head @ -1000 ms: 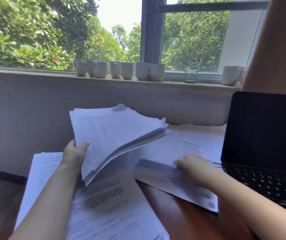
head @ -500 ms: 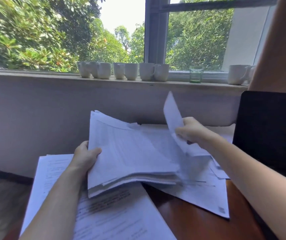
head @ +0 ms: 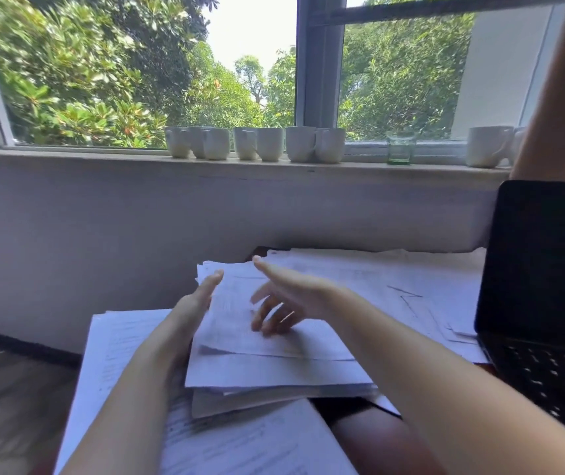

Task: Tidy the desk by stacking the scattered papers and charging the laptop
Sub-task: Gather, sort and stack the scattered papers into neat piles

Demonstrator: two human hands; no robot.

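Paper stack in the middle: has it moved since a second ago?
Yes. The paper stack has come down, away from the windowsill, and now lies on the sheets below.

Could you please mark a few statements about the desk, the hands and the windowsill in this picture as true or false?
1. The laptop is open, its screen dark. True.
2. The left hand grips a pen. False: it holds nothing; its straight fingers lie along the left edge of the paper stack.
3. White mugs stand on the windowsill. True.
4. The green glass stands on the desk. False: it stands on the windowsill.
5. The right hand is over the paper stack, fingers spread. True.
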